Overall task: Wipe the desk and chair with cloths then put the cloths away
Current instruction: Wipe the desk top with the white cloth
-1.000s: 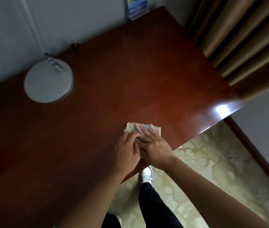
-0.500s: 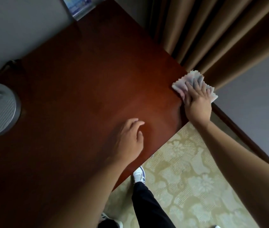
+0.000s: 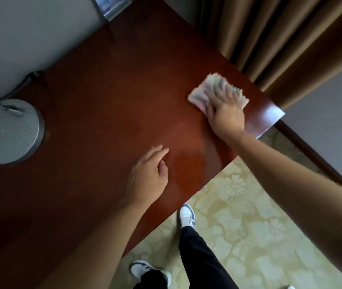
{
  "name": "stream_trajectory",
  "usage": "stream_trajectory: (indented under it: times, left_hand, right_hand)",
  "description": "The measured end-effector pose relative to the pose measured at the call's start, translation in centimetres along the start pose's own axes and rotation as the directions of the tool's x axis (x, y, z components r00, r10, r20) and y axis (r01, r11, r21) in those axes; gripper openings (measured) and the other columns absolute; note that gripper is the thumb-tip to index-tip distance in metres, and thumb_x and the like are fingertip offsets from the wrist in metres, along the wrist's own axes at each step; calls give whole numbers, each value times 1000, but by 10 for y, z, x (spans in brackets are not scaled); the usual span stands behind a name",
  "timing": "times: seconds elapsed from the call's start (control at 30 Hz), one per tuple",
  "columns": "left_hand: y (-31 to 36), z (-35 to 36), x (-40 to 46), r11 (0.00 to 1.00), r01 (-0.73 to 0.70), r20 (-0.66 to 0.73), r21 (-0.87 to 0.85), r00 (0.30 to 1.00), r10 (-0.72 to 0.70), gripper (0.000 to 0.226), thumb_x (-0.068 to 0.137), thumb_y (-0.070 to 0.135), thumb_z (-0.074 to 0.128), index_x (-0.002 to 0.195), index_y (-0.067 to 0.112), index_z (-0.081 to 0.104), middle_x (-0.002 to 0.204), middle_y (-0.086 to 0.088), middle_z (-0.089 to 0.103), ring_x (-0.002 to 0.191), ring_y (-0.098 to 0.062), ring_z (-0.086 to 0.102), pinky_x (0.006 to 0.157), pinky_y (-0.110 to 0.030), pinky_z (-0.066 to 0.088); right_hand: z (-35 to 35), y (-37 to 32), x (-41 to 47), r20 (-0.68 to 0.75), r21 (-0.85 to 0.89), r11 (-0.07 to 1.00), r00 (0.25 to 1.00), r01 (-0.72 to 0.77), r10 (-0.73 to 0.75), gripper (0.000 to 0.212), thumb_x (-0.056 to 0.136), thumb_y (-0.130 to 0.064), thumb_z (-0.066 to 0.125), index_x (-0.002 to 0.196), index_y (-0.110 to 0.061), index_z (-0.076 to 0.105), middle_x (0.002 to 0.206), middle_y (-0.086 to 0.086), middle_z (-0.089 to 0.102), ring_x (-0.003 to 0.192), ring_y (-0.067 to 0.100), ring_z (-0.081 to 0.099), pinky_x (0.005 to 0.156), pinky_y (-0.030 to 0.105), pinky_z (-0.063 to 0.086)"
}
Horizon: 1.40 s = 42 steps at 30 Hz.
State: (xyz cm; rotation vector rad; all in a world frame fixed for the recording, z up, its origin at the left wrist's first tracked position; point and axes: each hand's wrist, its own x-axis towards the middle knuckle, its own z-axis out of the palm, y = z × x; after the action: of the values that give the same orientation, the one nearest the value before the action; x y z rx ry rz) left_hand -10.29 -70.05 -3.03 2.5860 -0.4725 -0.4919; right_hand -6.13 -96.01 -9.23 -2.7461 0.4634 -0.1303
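so my right hand [image 3: 225,110], fingers flat on the pale cloth [image 3: 216,90], has slid it back in from the desk [image 3: 95,105] edge by the curtain [image 3: 270,38], left hand [image 3: 148,176] loose and empty, desk wiping's still going, only the round lamp base [image 3: 9,132] blocks the far left.

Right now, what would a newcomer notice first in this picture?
The right hand presses a pale cloth flat on the reddish-brown desk, near its far right corner beside the brown curtain. The left hand hovers open near the front edge; a round grey lamp base stands at far left.
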Motion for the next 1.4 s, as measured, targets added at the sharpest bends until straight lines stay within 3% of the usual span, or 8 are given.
stream_trajectory:
  times: [0.1,0.27,0.5,0.77,0.97,1.17,1.27,1.4]
  left_hand:
    - [3,-7,0,1000,12,-28,0,1000,-12,38,96,13,52,132,21,62,140,9,56,129,-10,51,108,-26,37]
    - [6,-16,0,999,38,-62,-25,997,-39,35,95,13,53,127,19,66,136,7,59,125,-12,54,104,-25,37]
    - [-3,-20,-6,998,61,-61,-25,996,-62,35,97,18,52,131,24,61,137,11,56,125,-8,53,103,-24,39]
    - [-15,-22,-18,993,113,-89,-23,989,-114,34,91,14,57,124,21,65,127,7,61,117,-14,59,95,-26,41]
    - [-38,-33,-29,983,172,-89,-69,980,-178,33,97,20,53,128,27,62,133,14,55,121,-6,54,96,-19,38]
    - [-65,-44,-42,954,279,-151,-111,944,-293,35,95,17,55,129,24,62,134,11,55,121,-9,55,96,-21,39]
    - [-80,-51,-46,946,302,-239,-120,916,-323,42,90,11,58,132,20,59,132,4,58,123,-16,54,99,-27,41]
    - [-107,-61,-66,918,363,-309,-162,864,-397,50,86,6,60,134,19,56,135,1,56,127,-20,50,103,-34,42]
  right_hand:
    - [1,-20,23,35,-23,994,993,-108,109,47,103,-39,35,146,-24,42,158,7,31,149,34,15,120,50,7]
    - [14,-46,-36,197,45,909,888,414,-414,43,102,-34,45,143,-23,49,152,7,40,145,31,29,120,49,18]
    - [-13,-12,46,11,-37,989,989,-146,146,40,102,-30,41,140,-19,49,153,14,38,142,37,27,119,53,12]
    - [14,-86,-79,239,147,867,834,476,-498,46,97,-32,56,140,-18,53,149,11,45,141,34,36,119,45,18]
    - [-3,-36,62,128,-21,999,991,-36,38,47,103,-45,35,147,-28,41,158,11,29,145,35,24,118,54,20]
    - [34,-126,50,127,-80,990,986,115,-104,46,104,-40,32,148,-27,37,158,6,30,148,35,15,120,53,1]
    - [62,-187,-21,253,-19,940,911,341,-325,53,103,-37,38,154,-27,24,163,7,13,150,34,3,119,47,-10]
    - [87,-247,-142,463,125,727,608,675,-645,63,96,-33,42,154,-20,22,164,7,8,150,29,-9,122,47,-5]
